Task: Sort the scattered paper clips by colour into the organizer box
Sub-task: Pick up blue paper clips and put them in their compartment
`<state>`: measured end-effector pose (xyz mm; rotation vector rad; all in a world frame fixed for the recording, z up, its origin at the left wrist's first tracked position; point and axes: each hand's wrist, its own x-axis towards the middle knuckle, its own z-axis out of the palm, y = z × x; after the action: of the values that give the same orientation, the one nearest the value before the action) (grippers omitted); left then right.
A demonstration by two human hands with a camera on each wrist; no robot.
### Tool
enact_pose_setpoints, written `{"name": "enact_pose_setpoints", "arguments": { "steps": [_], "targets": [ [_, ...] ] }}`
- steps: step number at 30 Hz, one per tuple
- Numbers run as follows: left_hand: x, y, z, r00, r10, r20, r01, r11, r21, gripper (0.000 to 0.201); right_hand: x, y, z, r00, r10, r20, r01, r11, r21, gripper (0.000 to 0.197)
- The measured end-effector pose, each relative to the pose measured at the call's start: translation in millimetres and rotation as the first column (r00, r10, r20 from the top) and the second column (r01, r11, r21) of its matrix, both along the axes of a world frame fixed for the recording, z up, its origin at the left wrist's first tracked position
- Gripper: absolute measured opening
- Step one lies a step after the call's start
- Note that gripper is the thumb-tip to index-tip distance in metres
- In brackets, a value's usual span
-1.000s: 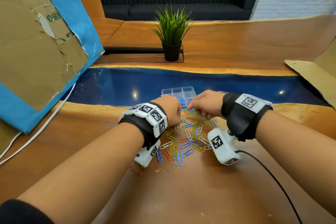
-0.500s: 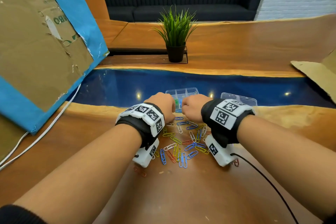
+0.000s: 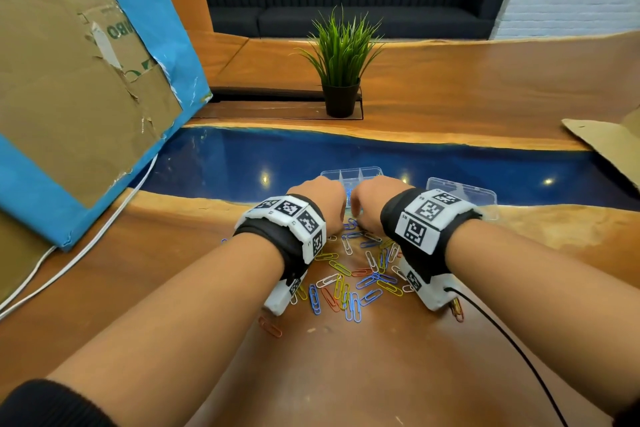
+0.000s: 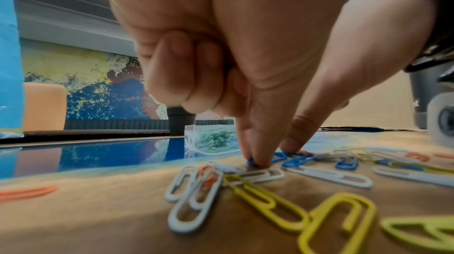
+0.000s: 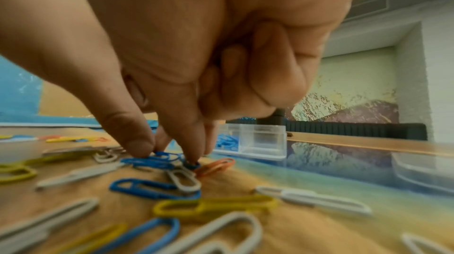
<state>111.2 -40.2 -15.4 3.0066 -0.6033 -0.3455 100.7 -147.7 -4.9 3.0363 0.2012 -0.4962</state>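
Paper clips (image 3: 349, 279) scattered on the table (image 3: 346, 374), both fists at the pile's far edge, organizer box (image 3: 349, 174) just beyond. Left wrist: left hand (image 4: 245, 64) pinching a blue clip (image 4: 253, 162) against the wood. Right wrist: right hand (image 5: 196, 64) nipping blue clips (image 5: 157, 159), lying crosswise, box close behind.

Right hand (image 3: 370, 203) slid in from the right since 1 s ago, now knuckle to knuckle with the left hand (image 3: 320, 204). Both sets of fingertips are down on blue clips (image 5: 157, 160) just in front of the organizer box (image 3: 349, 175).
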Motion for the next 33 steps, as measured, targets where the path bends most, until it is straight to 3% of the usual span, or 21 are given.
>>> {"name": "enact_pose_setpoints", "arguments": {
  "steps": [4, 6, 12, 17, 24, 27, 29, 31, 33],
  "targets": [
    [-1.6, -0.7, -2.0, 0.998, -0.029, -0.060, 0.028, 0.999, -0.019, 0.021, 1.3, 2.8, -2.1, 1.000, 0.024, 0.001, -0.024, 0.998, -0.050, 0.011],
    [-2.6, 0.3, -2.8, 0.997, -0.030, -0.075, 0.026, 0.998, -0.059, 0.020, -0.3, 1.0, -2.6, 1.000, 0.022, 0.017, -0.021, 1.000, -0.022, 0.021],
    [-2.4, 7.2, 9.0, 0.975, 0.092, -0.200, -0.147, 0.949, -0.278, 0.032, -2.6, 1.8, -0.2, 0.999, 0.031, 0.016, -0.030, 0.998, -0.051, 0.028],
    [-0.6, 12.2, 12.6, 0.929, 0.181, -0.323, -0.326, 0.815, -0.479, 0.032, -2.2, 4.1, -2.3, 1.000, 0.028, -0.009, -0.029, 0.998, -0.059, 0.039],
    [1.6, 9.9, 11.2, 0.896, 0.222, -0.386, -0.415, 0.728, -0.545, 0.032, -1.1, 2.5, -11.4, 0.995, -0.005, -0.102, 0.002, 0.999, -0.032, 0.036],
    [0.7, 8.1, 9.0, 0.845, 0.221, -0.487, -0.501, 0.644, -0.577, 0.031, 0.5, -3.0, -7.0, 0.987, -0.044, -0.153, 0.059, 0.994, 0.097, 0.033],
    [0.9, 5.8, 8.0, 0.794, 0.208, -0.571, -0.571, 0.578, -0.583, 0.030, 3.0, -10.1, -1.7, 0.955, -0.144, -0.258, 0.231, 0.908, 0.350, 0.028],
    [0.4, 2.1, 9.8, 0.738, 0.207, -0.642, -0.645, 0.497, -0.580, 0.024, 6.5, -21.3, 4.4, 0.869, -0.226, -0.440, 0.466, 0.673, 0.574, 0.026],
    [1.7, -3.5, 12.1, 0.700, 0.185, -0.690, -0.685, 0.447, -0.576, 0.018, 11.8, -34.3, 9.2, 0.819, -0.261, -0.512, 0.572, 0.445, 0.689, 0.022]
  ]
}}
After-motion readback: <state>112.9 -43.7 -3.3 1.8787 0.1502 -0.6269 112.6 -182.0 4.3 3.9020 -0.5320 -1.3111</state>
